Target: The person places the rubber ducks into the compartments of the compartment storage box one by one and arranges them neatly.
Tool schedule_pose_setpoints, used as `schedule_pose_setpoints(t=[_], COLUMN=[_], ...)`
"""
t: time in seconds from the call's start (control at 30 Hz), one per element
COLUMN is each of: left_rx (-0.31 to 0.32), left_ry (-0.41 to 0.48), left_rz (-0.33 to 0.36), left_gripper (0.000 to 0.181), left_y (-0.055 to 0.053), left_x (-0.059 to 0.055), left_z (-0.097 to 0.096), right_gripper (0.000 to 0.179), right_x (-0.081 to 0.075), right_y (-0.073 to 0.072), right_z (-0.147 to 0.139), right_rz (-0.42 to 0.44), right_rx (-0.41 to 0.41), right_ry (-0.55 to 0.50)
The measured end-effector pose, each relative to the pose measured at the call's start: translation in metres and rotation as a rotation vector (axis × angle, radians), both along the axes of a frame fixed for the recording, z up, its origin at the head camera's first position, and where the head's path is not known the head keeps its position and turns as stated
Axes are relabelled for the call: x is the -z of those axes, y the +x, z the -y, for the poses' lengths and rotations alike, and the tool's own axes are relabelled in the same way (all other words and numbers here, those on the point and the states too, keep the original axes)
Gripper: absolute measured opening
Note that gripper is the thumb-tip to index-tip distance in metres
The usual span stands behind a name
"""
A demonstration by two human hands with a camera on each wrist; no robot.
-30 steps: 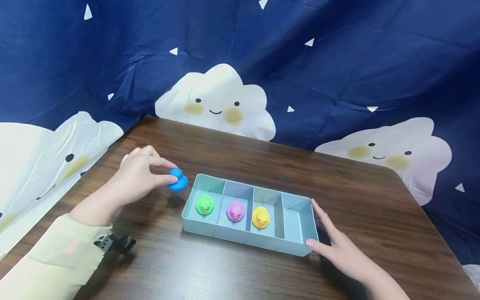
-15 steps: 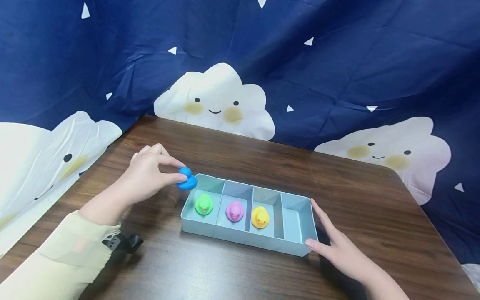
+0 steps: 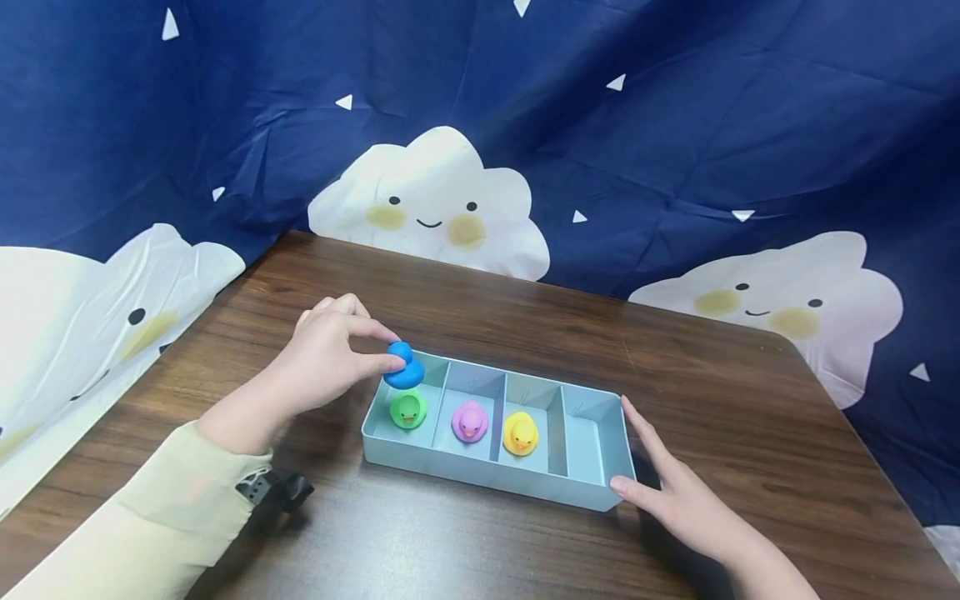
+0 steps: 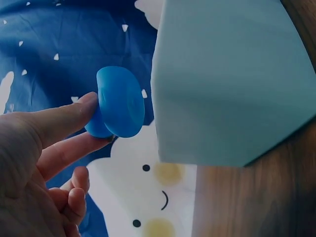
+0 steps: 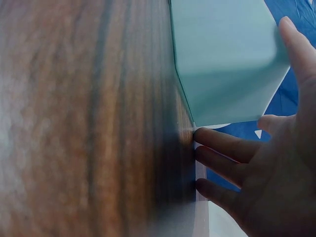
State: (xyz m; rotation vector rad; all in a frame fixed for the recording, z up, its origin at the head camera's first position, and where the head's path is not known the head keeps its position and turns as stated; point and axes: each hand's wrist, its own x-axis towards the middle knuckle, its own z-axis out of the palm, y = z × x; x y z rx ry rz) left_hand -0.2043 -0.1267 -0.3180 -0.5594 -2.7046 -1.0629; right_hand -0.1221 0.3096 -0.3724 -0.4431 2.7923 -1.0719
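Note:
My left hand (image 3: 322, 357) pinches a blue toy duck (image 3: 405, 375) between thumb and index finger, above the left end of a pale blue-green divided box (image 3: 480, 479). In the left wrist view the duck's underside (image 4: 122, 101) faces the camera beside the box wall (image 4: 217, 98). A green duck (image 3: 408, 411) sits in the leftmost compartment, just below the held one. A purple duck (image 3: 470, 423) and a yellow duck (image 3: 521, 435) occupy the two middle compartments. My right hand (image 3: 686, 500) rests on the box's right end, thumb at the front corner, index finger at the back corner, fingers extended.
The box stands on a dark wooden table (image 3: 465, 558). Its rightmost compartment (image 3: 596, 442) shows a bare floor. Behind the table hangs a navy curtain (image 3: 600, 150) with smiling clouds. A black device (image 3: 273, 490) is strapped at the left sleeve's cuff.
My left hand has carried the blue duck rightward, from left of the box to over its leftmost compartment. The right hand and the box have stayed in place.

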Motion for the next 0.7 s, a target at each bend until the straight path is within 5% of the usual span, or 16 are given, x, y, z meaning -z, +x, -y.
schedule_pose_setpoints(t=[0.7], left_rx=[0.045], left_ry=[-0.004], left_rz=[-0.007], left_gripper=[0.026], left_y=[-0.002], left_x=[-0.007], left_z=[-0.03], right_gripper=[0.088], right_x=[0.0], right_y=[-0.001], right_z=[0.0], right_rz=[0.006], right_rx=[0.004], right_ry=[0.003])
